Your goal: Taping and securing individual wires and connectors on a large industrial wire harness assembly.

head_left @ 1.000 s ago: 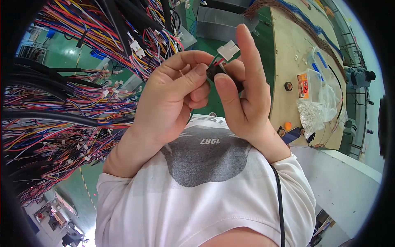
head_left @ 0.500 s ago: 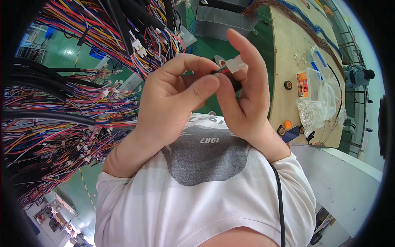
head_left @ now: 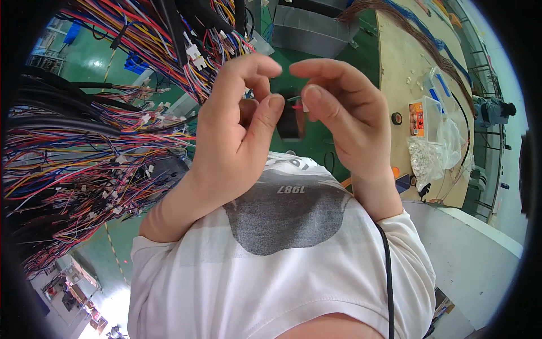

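Both my hands are raised in front of my chest, close together. My left hand [head_left: 240,121] is closed, thumb against the curled fingers, at one end of a short run of thin red and green wires [head_left: 296,105]. Thumb and fingers of my right hand [head_left: 353,116] pinch the other end, where a small white connector [head_left: 305,106] partly shows. Between the hands hangs a dark, blurred flat piece [head_left: 291,125] that looks like black tape. My fingers hide most of the wires.
Thick bundles of coloured wires [head_left: 107,135] with white connectors and black sleeves hang at the left. On the right, a wooden table [head_left: 395,73] bears a tape roll [head_left: 397,118], a clear plastic box [head_left: 433,121] and a bag of small white parts [head_left: 423,158]. A grey bin [head_left: 310,28] stands beyond.
My hands have moved slightly apart. My right hand has turned and curled its raised index finger, covering much of the white connector. The dark piece now hangs in view between the hands.
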The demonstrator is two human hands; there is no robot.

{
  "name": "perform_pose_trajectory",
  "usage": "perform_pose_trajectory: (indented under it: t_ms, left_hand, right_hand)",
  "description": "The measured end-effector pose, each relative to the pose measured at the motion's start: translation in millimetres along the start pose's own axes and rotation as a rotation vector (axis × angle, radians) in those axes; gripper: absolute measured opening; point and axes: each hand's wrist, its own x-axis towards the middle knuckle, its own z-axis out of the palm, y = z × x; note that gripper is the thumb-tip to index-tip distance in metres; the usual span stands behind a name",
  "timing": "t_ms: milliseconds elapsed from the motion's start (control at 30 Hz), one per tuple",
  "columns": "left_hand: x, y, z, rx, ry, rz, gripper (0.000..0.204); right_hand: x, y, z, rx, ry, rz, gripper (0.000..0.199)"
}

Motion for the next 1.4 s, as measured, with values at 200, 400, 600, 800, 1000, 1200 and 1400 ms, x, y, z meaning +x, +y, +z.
perform_pose_trajectory:
  t_ms: [200, 400, 600, 800, 1000, 1200, 1400]
  left_hand:
    - [-2, 4, -2, 0.18, -0.132, 0.043, 0.013]
    - [-7, 1, -2, 0.051, -0.176, -0.012, 0.012]
    - [-4, -3, 0, 0.205, -0.143, 0.082, 0.017]
    - [-2, -8, -2, 0.314, -0.074, 0.352, 0.014]
    - [-6, -2, -5, 0.113, -0.22, -0.195, 0.038]
    - [6, -3, -3, -0.978, -0.271, -0.776, 0.034]
    - [2, 0, -15, -1.103, -0.254, -0.663, 0.034]
  right_hand:
    - [5, -4, -5, 0.04, -0.059, -0.008, 0.024]
    - [6, -6, -4, -0.015, -0.076, -0.027, 0.017]
    - [5, -9, -2, -0.126, -0.07, -0.005, 0.018]
    - [3, -7, -2, -0.542, -0.167, -0.145, 0.015]
    - [1, -13, 2, -0.297, -0.082, -0.096, 0.016]
    - [4, -4, 4, -0.338, -0.089, -0.201, 0.02]
    - [2, -10, 5, -0.113, -0.041, -0.087, 0.02]
